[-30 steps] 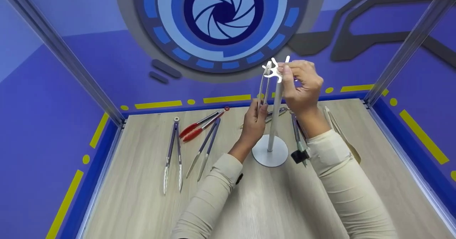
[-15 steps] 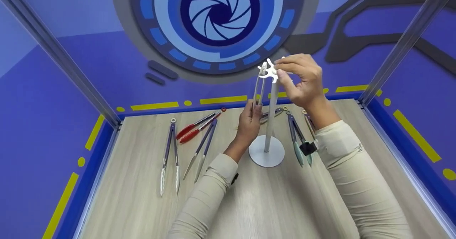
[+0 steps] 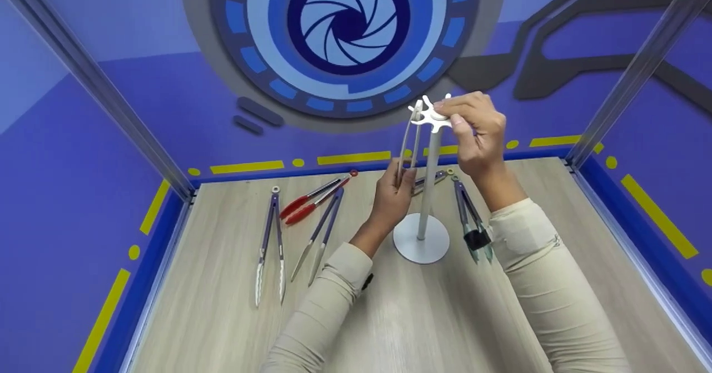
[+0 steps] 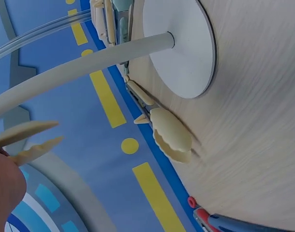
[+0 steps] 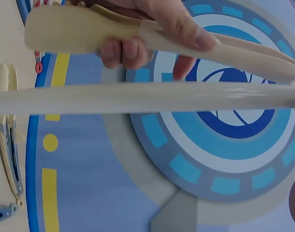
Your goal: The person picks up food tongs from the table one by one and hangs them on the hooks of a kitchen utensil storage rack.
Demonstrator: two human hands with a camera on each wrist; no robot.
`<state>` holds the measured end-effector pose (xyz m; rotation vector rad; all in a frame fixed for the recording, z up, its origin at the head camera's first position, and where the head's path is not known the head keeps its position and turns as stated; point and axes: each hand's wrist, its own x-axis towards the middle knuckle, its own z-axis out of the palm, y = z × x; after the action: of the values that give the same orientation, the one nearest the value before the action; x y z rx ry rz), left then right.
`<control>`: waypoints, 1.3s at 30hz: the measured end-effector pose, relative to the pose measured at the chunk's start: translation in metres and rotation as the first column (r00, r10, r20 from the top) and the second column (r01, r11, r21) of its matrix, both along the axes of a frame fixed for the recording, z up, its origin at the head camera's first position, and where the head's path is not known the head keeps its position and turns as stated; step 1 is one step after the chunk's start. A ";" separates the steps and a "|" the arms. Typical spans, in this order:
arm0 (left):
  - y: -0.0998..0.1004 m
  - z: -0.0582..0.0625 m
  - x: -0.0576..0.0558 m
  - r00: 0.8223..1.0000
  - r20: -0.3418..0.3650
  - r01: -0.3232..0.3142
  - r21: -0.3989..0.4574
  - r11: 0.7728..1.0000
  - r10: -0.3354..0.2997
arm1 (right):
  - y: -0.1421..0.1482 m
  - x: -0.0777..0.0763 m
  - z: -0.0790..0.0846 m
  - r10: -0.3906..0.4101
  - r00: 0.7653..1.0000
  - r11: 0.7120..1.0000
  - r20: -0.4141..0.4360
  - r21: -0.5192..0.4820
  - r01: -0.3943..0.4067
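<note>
Right of centre, the left hand (image 3: 394, 192) grips tongs (image 5: 159, 41), right hand (image 3: 479, 134) pinches the stand (image 3: 429, 178); one sideways tug could totally tip it.

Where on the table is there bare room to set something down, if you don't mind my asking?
The table is bare in front of the stand, between the sleeves, and along the left edge, beyond the leftmost tongs. The back left is crowded: red tongs lie close to blue-handled tongs.

Passage is being blocked by an upright pole (image 3: 428, 192); room is being left on the counter (image 3: 425, 317) in front.
</note>
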<state>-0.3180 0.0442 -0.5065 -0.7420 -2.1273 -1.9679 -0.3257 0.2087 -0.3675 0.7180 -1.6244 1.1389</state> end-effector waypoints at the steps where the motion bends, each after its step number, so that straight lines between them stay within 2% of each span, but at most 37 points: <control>1: 0.000 0.000 0.001 1.000 0.005 0.001 -0.008 1.000 -0.001 | 0.000 0.001 -0.001 -0.006 1.000 1.000 0.003 -0.006 0.006; 13: 0.003 0.009 0.003 0.997 0.070 0.016 -0.034 0.999 -0.013 | 0.004 0.004 -0.005 -0.023 0.999 1.000 0.033 -0.007 0.023; 20: -0.002 0.011 0.004 0.995 0.104 0.012 -0.062 0.998 -0.006 | 0.006 0.004 -0.003 -0.038 0.999 0.999 0.039 0.010 0.037; 29: -0.014 0.008 0.007 0.993 0.081 -0.073 -0.111 0.991 0.082 | 0.004 0.005 0.006 -0.077 0.995 0.992 0.057 0.105 0.071; 33: -0.021 0.005 0.010 0.992 0.085 -0.079 -0.104 0.991 0.088 | 0.002 0.006 0.006 -0.106 0.993 0.985 0.060 0.140 0.097; 39: -0.035 -0.002 0.013 0.990 0.067 -0.115 -0.148 0.982 0.126 | 0.001 0.006 0.009 -0.107 0.993 0.981 0.047 0.166 0.098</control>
<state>-0.3049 0.0094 -0.5085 -0.5521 -2.3193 -1.8246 -0.3194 0.2102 -0.3583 0.7035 -1.7968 0.9670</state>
